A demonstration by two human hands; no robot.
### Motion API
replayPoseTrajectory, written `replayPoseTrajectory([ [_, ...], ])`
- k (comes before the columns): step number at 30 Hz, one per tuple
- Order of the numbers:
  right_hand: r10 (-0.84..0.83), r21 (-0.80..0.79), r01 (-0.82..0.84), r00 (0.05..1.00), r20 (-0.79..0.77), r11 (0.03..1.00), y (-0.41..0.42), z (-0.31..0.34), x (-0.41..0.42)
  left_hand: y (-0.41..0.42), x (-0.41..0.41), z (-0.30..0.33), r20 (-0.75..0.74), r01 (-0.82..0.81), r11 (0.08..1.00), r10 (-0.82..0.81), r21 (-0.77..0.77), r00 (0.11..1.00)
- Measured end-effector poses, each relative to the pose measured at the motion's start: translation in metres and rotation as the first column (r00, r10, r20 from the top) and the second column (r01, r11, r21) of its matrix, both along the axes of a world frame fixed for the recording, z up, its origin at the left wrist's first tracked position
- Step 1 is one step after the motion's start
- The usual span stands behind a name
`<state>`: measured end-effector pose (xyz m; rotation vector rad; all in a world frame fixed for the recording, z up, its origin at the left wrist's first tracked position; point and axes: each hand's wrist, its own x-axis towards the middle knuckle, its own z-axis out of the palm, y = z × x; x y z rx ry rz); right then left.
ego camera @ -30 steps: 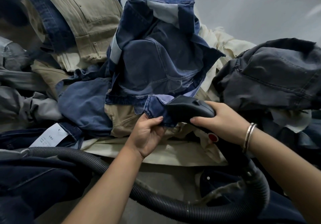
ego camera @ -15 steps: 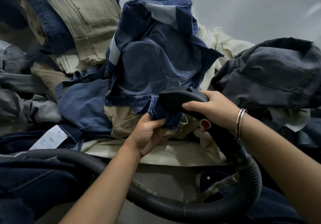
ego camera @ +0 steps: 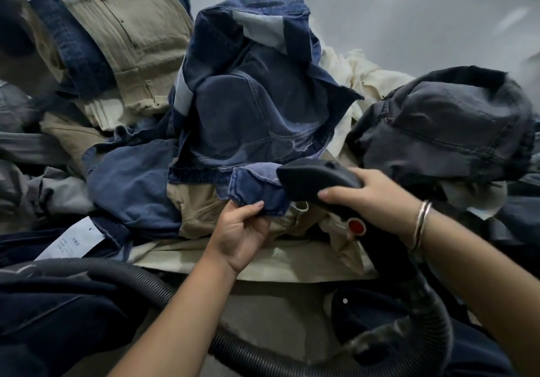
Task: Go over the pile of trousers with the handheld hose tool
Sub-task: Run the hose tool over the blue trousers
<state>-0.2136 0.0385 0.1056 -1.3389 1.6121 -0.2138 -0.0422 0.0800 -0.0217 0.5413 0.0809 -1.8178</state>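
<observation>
1. Big pile (ego camera: 146, 142) of trousers heaped across the desk (ego camera: 280, 312): khaki, cream, grey, navy, all rumpled together.
2. On top in the middle, blue jeans (ego camera: 257, 107), bunched and turned partly inside out, right in the working spot.
3. Grey hose (ego camera: 140, 277) snaking along the front, looping up on the right into the tool.
4. Black tool (ego camera: 315, 183) nosed against a flap of the jeans, red button (ego camera: 356, 226) showing on its handle.
5. Right hand (ego camera: 377, 198) wrapped firmly round the tool's head, bangle (ego camera: 420, 224) on the wrist.
6. Left hand (ego camera: 242, 230) pinching the jeans' hem, pulling it taut just beside the nozzle; hands close, not touching.
7. White tag (ego camera: 73, 239) lying at the left.
8. Progress, by the look of it: one pair underway, most of the heap apparently waiting; no telling which pairs are already finished.
</observation>
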Motion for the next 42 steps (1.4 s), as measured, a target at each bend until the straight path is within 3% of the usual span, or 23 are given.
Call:
replayPoseTrajectory([
  [4, 0.035, -0.053, -0.037, 0.999, -0.04, 0.998, 0.011, -0.017, 0.004, -0.003, 0.002, 0.002, -0.02, -0.037, 0.999, 0.037, -0.012, 0.999],
  [10, -0.168, -0.162, 0.166, 0.986, 0.003, 0.973, -0.013, -0.009, -0.017, -0.001, 0.009, 0.001, 0.004, -0.016, 1.0, 0.016, -0.001, 1.0],
  [18, 0.067, -0.067, -0.071, 0.996, -0.051, 0.995, 0.005, -0.011, -0.001, -0.003, 0.005, 0.004, 0.021, 0.018, 0.999, -0.017, -0.032, 1.0],
  [25, -0.169, -0.193, 0.174, 0.985, 0.042, 0.966, -0.011, -0.013, -0.011, -0.005, 0.01, 0.001, -0.044, -0.051, 0.999, 0.051, 0.012, 0.998],
  [31, -0.059, -0.031, 0.062, 0.996, 0.074, 0.998, 0.002, -0.017, -0.007, -0.005, 0.0, -0.003, -0.042, -0.016, 1.0, 0.016, 0.016, 0.999],
  [35, -0.14, -0.107, 0.141, 0.99, 0.017, 0.984, -0.006, -0.018, -0.008, -0.002, 0.007, -0.006, -0.049, -0.044, 0.999, 0.045, 0.017, 0.998],
  [42, 0.022, -0.053, -0.019, 0.998, 0.053, 0.998, 0.002, -0.016, 0.0, -0.007, 0.008, 0.0, -0.013, 0.027, 1.0, -0.027, -0.009, 1.0],
])
